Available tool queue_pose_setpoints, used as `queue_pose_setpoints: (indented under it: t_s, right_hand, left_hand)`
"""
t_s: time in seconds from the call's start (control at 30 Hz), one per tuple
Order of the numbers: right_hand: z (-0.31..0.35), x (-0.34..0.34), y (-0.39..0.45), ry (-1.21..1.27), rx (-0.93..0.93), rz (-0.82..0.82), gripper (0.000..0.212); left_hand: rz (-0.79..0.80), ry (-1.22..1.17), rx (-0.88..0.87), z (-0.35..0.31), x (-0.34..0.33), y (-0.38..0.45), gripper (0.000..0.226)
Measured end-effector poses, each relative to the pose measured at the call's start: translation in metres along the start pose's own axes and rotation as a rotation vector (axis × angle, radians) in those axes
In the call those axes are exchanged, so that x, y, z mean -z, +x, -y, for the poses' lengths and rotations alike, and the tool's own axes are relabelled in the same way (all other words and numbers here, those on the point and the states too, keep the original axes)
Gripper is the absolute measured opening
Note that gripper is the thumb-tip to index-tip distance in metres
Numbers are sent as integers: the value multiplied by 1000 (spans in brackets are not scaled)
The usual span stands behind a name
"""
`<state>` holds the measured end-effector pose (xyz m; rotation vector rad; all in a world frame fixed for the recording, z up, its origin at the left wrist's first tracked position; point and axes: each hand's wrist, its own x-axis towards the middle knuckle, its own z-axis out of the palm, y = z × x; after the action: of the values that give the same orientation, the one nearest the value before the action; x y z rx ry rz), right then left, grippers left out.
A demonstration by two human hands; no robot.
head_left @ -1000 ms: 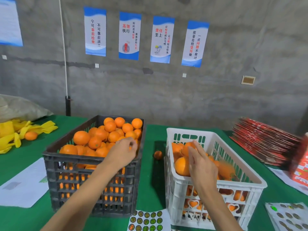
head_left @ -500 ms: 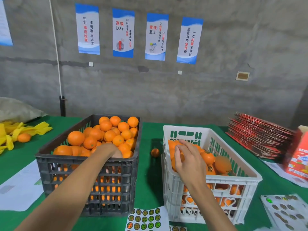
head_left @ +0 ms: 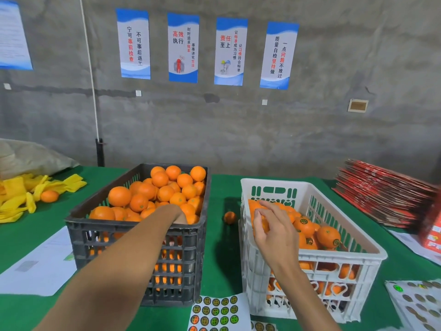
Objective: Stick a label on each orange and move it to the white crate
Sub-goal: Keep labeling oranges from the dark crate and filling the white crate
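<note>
Left hand (head_left: 177,217) has sunk among dark-crate oranges (head_left: 164,192), grip hidden; right-hand fingers (head_left: 263,215) spread empty, seemingly.

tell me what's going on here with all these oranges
A person is labelling oranges and moving them between crates. The left hand reaches down into the dark crate, which is heaped with oranges. The right hand hovers, fingers loosely spread, over the white crate, partly filled with stickered oranges. A sticker sheet lies in front, and one stray orange sits between the crates.
</note>
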<state>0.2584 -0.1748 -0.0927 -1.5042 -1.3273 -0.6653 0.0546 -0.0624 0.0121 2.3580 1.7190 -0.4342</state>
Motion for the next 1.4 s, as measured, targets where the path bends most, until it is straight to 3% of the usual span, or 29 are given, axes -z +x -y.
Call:
queue_pose_setpoints:
  t_s: [0.13, 0.27, 0.33, 0.47, 0.57, 0.67, 0.77, 0.83, 0.93, 1.03, 1.17, 1.3, 1.4]
  right_hand:
    - [-2, 0, -2, 39, -13, -9, 11]
    - [-2, 1, -4, 51, -7, 15, 12]
    - [-3, 3, -3, 66, 6, 15, 14]
    - [2, 1, -7, 122, 61, 10, 18]
    - [21, -4, -9, 171, 113, 57, 15]
    - [44, -6, -11, 286, 129, 155, 33]
    - [59, -1, -20, 414, 80, 237, 60]
    - [60, 1, -33, 498, 45, 226, 66]
    - [49, 5, -63, 528, -50, 269, 61]
    - [27, 7, -105, 460, -120, 418, 57]
    - [0, 5, -160, 364, -170, 606, 58]
    - [-12, 9, -188, 331, -191, 802, 61]
    - [-21, 17, -201, 325, -155, 980, 66]
  left_hand:
    - [97, -33, 111, 29, -24, 70, 78]
    - [83, -207, -52, 43, -37, 97, 91]
    - [49, -284, -33, 46, -33, 87, 104]
    - [-155, -647, -54, 60, -18, 63, 74]
    - [-391, -881, -181, 53, -8, 39, 57]
    - [-547, -1166, -418, 27, -12, 11, 36]
    - [-454, -1550, -648, 0, -36, -19, 14]
    - [-408, -1671, -743, -15, -68, -28, 39]
    - [-385, -1705, -681, -36, -125, -28, 63]
    - [-299, -1748, -596, -50, -185, -18, 52]
    - [-237, -1636, -515, -57, -257, -6, 42]
    - [-274, -1576, -341, -64, -298, 2, 64]
    - [-278, -1487, -240, -65, -315, 4, 55]
